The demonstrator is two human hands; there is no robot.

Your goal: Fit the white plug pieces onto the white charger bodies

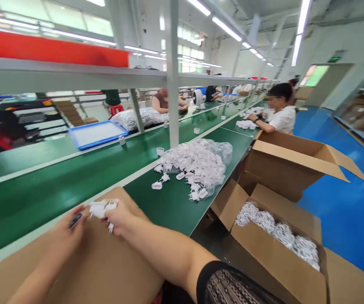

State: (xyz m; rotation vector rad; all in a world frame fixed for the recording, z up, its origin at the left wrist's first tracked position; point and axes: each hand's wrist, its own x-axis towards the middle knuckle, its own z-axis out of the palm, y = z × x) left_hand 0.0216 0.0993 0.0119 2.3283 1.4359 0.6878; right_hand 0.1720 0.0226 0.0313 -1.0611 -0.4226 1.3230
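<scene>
My left hand (pixel 66 232) is closed around a small dark object (pixel 75 220), blurred and too small to name. Close beside it, my right hand (pixel 121 217) grips several white plug pieces (pixel 99 208), and one with pins hangs below its fingers. Both hands are above a brown cardboard surface (pixel 112 266) that lies over the near end of the green bench. Further right on the bench, a large heap of white plug pieces (pixel 194 160) spills from a clear plastic bag (pixel 224 150), with a few loose ones in front of it.
A green conveyor belt (pixel 74 177) runs along the bench, carrying a few white pieces. To the right stand an open carton (pixel 283 257) holding bagged white parts and another open carton (pixel 279 164). A co-worker (pixel 283 114) sits further along. A post (pixel 173 84) rises behind the heap.
</scene>
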